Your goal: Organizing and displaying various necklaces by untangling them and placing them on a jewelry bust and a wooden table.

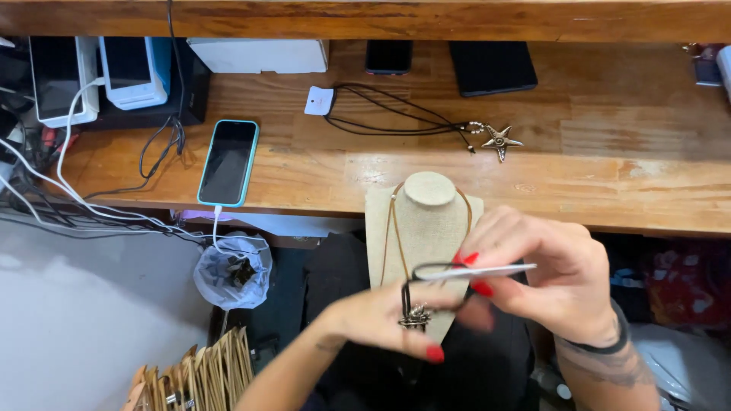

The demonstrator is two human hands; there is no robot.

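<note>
Currently your left hand (381,316) sits low in front of the bust (426,228), fingers pinched together on a small metal pendant (415,316) that hangs from a dark cord (430,268). Your right hand (556,278) is just beside it, to the right, fingers closed on a thin white strip (487,270) held roughly level; its left end meets the cord loop. The two hands nearly touch in front of the lower part of the bust.

The bust is beige fabric, upright, against the front edge of the desk (609,190), with a thin brown cord around its neck. On the desk behind it lies a second black cord necklace (396,114) with a white tag and a metal star (500,141). A phone (228,162) in a blue case lies face up to the left, plugged into a white cable. Below it hangs a grey bag (232,274).
</note>
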